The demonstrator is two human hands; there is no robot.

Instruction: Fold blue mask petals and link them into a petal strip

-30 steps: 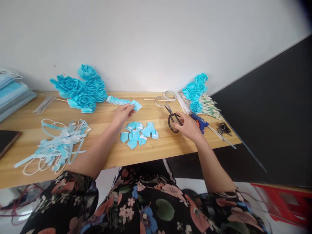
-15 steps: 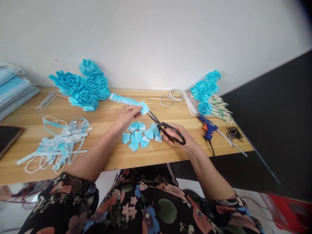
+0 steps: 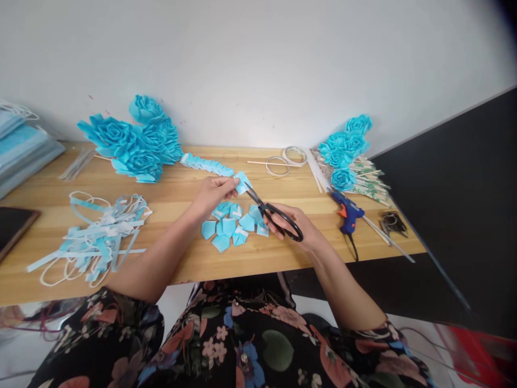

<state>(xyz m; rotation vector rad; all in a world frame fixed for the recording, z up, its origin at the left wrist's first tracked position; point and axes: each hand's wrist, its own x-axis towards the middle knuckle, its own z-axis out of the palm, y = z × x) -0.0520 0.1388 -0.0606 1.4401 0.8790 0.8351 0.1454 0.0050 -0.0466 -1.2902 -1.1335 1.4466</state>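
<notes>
Between the thumb and fingers of my left hand (image 3: 216,195) is a small light-blue fabric piece (image 3: 243,182). My right hand (image 3: 293,223) is closed around the black handles of the scissors (image 3: 262,206), whose blade tips meet the piece's right edge. Below both hands lie several cut blue petal pieces (image 3: 224,227), some with white tape on them. A row of overlapping blue pieces (image 3: 205,164) stretches behind my left hand toward a bunch of large blue fabric flowers (image 3: 139,140).
At left are trimmed strips and ear loops (image 3: 107,229), stacked face masks (image 3: 26,148) and a dark phone (image 3: 14,226). Tape rolls (image 3: 294,156) lie at the back. To the right are smaller blue flowers (image 3: 343,148), a blue glue gun (image 3: 347,213) and thin sticks (image 3: 374,229).
The fabric piece has turned in my left fingers and shifted slightly right and down. The scissor blades have moved a little closer, now overlapping its edge.
</notes>
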